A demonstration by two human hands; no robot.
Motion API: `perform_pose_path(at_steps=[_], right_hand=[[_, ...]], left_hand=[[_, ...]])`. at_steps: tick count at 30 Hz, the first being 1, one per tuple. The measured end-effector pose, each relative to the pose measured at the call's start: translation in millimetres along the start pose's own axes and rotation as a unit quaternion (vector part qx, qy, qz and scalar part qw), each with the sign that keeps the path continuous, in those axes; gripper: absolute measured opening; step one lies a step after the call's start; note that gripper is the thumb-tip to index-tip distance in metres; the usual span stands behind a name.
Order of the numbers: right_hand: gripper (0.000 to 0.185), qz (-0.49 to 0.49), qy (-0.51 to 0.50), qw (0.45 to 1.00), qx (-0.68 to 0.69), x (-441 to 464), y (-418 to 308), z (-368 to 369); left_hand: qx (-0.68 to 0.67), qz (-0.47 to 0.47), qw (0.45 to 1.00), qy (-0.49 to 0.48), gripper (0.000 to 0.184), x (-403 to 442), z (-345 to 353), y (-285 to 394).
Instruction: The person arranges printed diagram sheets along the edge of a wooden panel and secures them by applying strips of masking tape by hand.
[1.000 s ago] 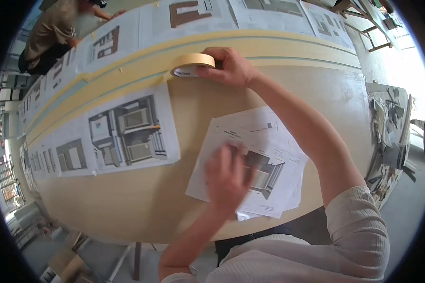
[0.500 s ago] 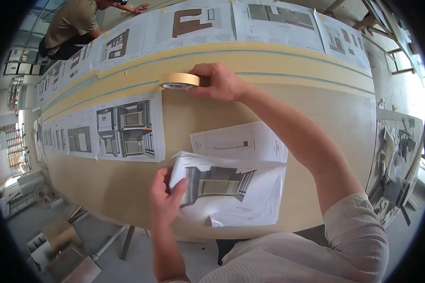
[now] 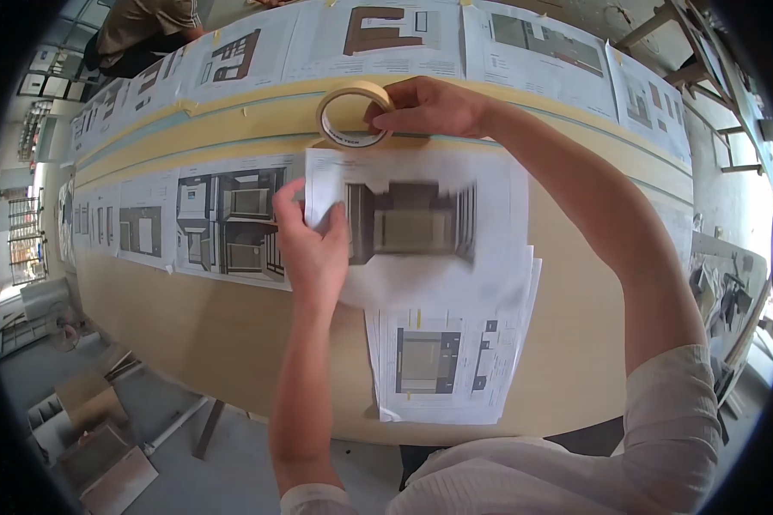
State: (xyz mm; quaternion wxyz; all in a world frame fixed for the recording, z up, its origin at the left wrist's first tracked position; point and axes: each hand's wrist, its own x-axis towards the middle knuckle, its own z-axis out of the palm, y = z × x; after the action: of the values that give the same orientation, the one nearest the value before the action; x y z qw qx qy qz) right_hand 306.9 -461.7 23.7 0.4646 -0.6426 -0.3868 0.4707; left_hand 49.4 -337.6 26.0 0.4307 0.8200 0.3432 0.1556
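My left hand (image 3: 312,245) pinches the left edge of a printed sheet (image 3: 412,227), which shows a grey cabinet drawing and is slightly blurred. The sheet lies over the board just right of another print of dark cabinets (image 3: 232,223). Above it, my right hand (image 3: 434,107) grips a roll of cream tape (image 3: 352,114) by its right side, with the roll's opening facing me. Nearer to my body, a stack of printed sheets (image 3: 442,369) rests on the pale board, its top part covered by the held sheet.
More printed sheets (image 3: 395,34) line the far side, beyond yellow strips (image 3: 275,123) with blue-green lines. Another person (image 3: 146,30) crouches at the upper left. Wooden frames (image 3: 704,69) stand at the upper right, a cluttered table (image 3: 730,266) at the right, boards on the floor lower left.
My left hand has picked up the cabinet sheet from the stack and carried it up beside the dark cabinet print. The tape roll in my right hand has tilted, showing its opening.
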Motion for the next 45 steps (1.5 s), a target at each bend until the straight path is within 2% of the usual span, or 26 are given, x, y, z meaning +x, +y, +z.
perform_pose_path(at_steps=[2,3,4,6,8,9,11,12,14,15,19,25,27,33,37,40,42,45], right_hand=[[0.035,-0.005,-0.010,0.999,0.050,-1,1,-1],[0.035,-0.001,-0.018,0.999,0.042,1,2,-2],[0.035,-0.006,-0.013,0.998,0.059,2,4,-3],[0.035,-0.015,-0.011,0.997,0.074,6,-2,-1],[0.036,0.017,0.056,0.997,0.056,5,-16,1],[0.036,0.023,0.054,0.997,0.056,6,-24,2],[0.040,-0.046,0.097,0.989,-0.102,12,-40,8],[0.040,-0.043,0.093,0.990,-0.101,17,-42,12],[0.035,-0.146,0.159,0.965,-0.149,25,-49,21],[0.036,-0.142,0.156,0.953,-0.219,22,-64,24],[0.036,-0.155,0.143,0.955,-0.206,26,-72,32],[0.036,-0.109,0.143,0.953,-0.243,15,-75,25],[0.036,-0.129,0.150,0.960,-0.199,15,-67,25],[0.037,-0.154,0.143,0.955,-0.209,10,-66,27],[0.038,-0.166,0.136,0.954,-0.209,10,-64,27],[0.038,-0.145,0.148,0.956,-0.208,9,-65,30],[0.037,-0.165,0.159,0.952,-0.204,11,-64,30],[0.037,-0.142,0.148,0.953,-0.221,8,-70,30]], left_hand=[[-0.122,-0.086,0.988,0.022,0.055,2,10,5],[0.074,0.096,0.989,0.088,0.058,0,15,4],[0.072,0.095,0.989,0.092,0.058,-2,15,6],[0.292,0.232,0.917,0.141,0.063,-10,9,12],[0.285,0.212,0.928,0.113,0.068,-19,9,10],[0.298,0.226,0.925,0.068,0.068,-25,14,10],[0.323,0.228,0.919,-0.012,0.069,-36,29,13],[0.322,0.223,0.920,-0.014,0.069,-36,38,10],[0.279,0.247,0.927,-0.042,0.067,-30,52,1],[0.272,0.258,0.926,-0.049,0.066,-26,53,1],[0.248,0.265,0.929,-0.068,0.067,-22,48,1],[0.227,0.260,0.935,-0.078,0.064,-24,27,-3],[0.231,0.266,0.933,-0.077,0.064,-25,24,-4],[0.235,0.258,0.935,-0.069,0.065,-16,22,-3],[0.237,0.272,0.928,-0.097,0.065,-9,15,8],[0.273,0.292,0.914,-0.074,0.063,-2,15,16],[0.325,0.295,0.896,-0.072,0.064,7,20,10],[0.322,0.299,0.896,-0.061,0.068,11,21,7]])
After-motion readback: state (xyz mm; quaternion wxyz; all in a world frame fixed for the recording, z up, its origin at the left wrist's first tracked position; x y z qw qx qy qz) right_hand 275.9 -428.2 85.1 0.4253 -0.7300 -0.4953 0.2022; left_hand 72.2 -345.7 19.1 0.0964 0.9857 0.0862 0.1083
